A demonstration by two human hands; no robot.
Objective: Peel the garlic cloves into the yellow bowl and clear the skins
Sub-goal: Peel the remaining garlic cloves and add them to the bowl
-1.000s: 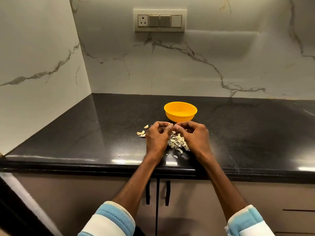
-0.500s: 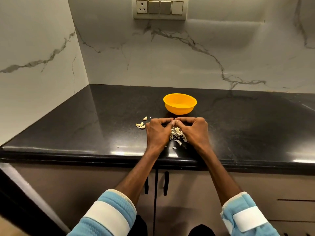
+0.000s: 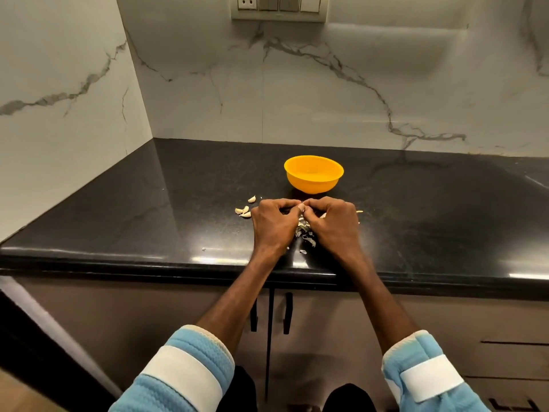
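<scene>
**Friend:** What's that on the far left?

**Me:** A few loose garlic cloves lying on the black desk, just beside my left hand. I take them to be the ones waiting for peeling, parked where a short reach gets the next one.

**Friend:** And the left hand itself?

**Me:** My left hand is curled tight, knuckles up. Its thumb and fingertips pinch one garlic clove right where my two hands meet.

**Friend:** Why work so low over the desk?

**Me:** So the peelings drop in one spot. The pile of skins lies under the gap between my hands, which should make clearing them simpler.

**Friend:** Where's the bowl?

**Me:** The yellow bowl stands upright just beyond my knuckles, not touching them. That's near enough for a peeled clove to go in with a small push forward. Its near wall hides the bottom, so I cannot tell how many are inside.

**Friend:** And the right hand?

**Me:** My right hand is curled the same way, with its fingertips closed on the other side of the same clove. I'd judge it does the picking while the left steadies, though my fingers hide the skin's edge. I see nothing else in either hand.

**Friend:** Anything further right?

**Me:** A pale scrap on the desk just past that hand. It's too small to tell whether it's skin or clove.
</scene>
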